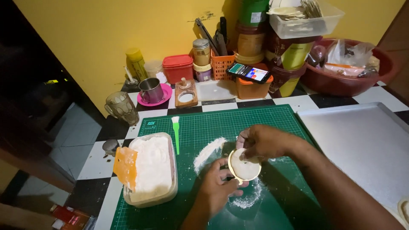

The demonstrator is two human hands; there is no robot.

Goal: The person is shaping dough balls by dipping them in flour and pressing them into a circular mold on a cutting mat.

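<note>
Left hand (219,184) cups the round mould (244,166) from below, fingers curled on its rim. Right hand (265,142) comes from above, fingertips pinched onto the dough (246,168) inside it. Mould sits just above the green mat (255,119), over scattered flour (208,151). Dough looks soft, light, easily dented (best handled by the stiff rim, I judge). Flour tub (150,170) with orange scraper (125,167) lies left; metal tray (362,145) right.
</note>
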